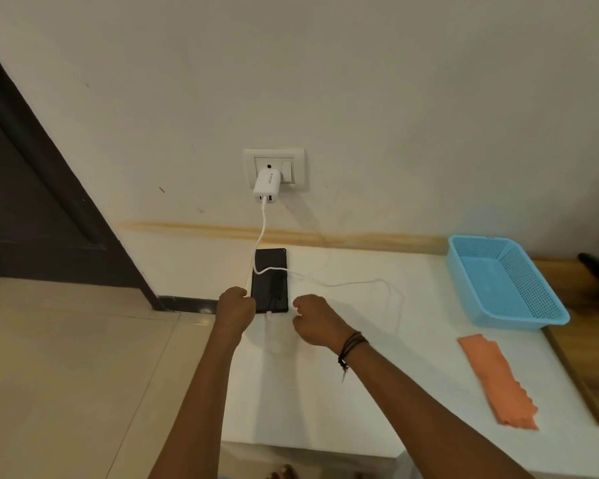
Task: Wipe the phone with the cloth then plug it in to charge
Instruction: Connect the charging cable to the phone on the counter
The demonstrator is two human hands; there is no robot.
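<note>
The black phone (269, 280) lies flat on the white table (360, 375) below the wall socket. A white cable (346, 283) runs from the white charger (267, 186) in the socket, crosses the phone, loops to the right and ends in a plug at the phone's near edge. My left hand (235, 311) is curled against the phone's near left edge, thumb touching it. My right hand (313, 319) hovers just right of the phone with fingers curled and nothing in them. The orange cloth (498, 382) lies flat on the table at the right, away from both hands.
A blue plastic basket (505, 281) stands at the back right of the table. The socket plate (274, 167) is on the wall above the phone. A dark door (32, 202) is at the left, and the table's left edge drops to the tiled floor (66, 375).
</note>
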